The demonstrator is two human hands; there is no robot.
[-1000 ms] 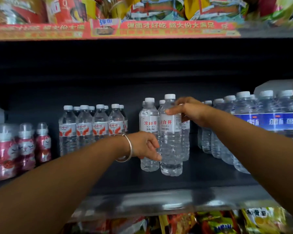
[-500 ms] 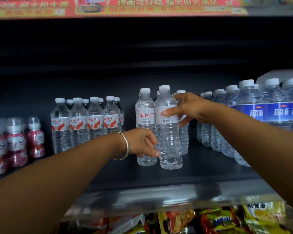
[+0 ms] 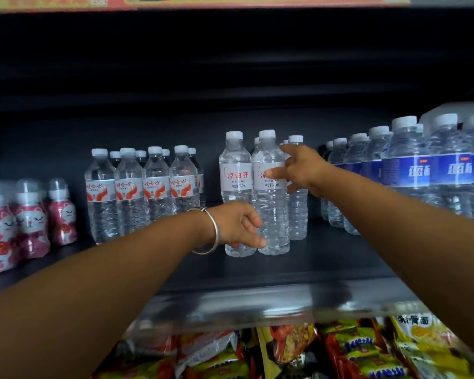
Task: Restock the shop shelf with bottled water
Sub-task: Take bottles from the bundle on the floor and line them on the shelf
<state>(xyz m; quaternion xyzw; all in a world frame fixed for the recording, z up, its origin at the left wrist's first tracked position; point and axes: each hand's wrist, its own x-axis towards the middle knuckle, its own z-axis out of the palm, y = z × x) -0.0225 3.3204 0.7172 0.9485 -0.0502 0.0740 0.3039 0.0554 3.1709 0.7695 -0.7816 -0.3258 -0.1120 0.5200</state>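
Note:
Two clear water bottles with white labels and red characters stand at the front of the dark shelf (image 3: 326, 258), with more of the same behind them. My right hand (image 3: 301, 170) holds the right front bottle (image 3: 271, 214) at its label, thumb across the front and fingers behind. My left hand (image 3: 238, 225), a silver bangle on its wrist, curls its fingers against that bottle's lower body. This hand hides the lower part of the left front bottle (image 3: 234, 170). Both bottles stand upright on the shelf.
Smaller red-labelled water bottles (image 3: 143, 187) stand in a block to the left, with pink cat-print drinks (image 3: 30, 220) beyond them. Blue-labelled water bottles (image 3: 422, 170) fill the right side. Bare shelf lies in front of the bottles. Snack packets (image 3: 340, 348) fill the level below.
My right hand has slid from the bottle's neck down to its label. My left hand stays at the bottle's lower part. The view has tilted downward.

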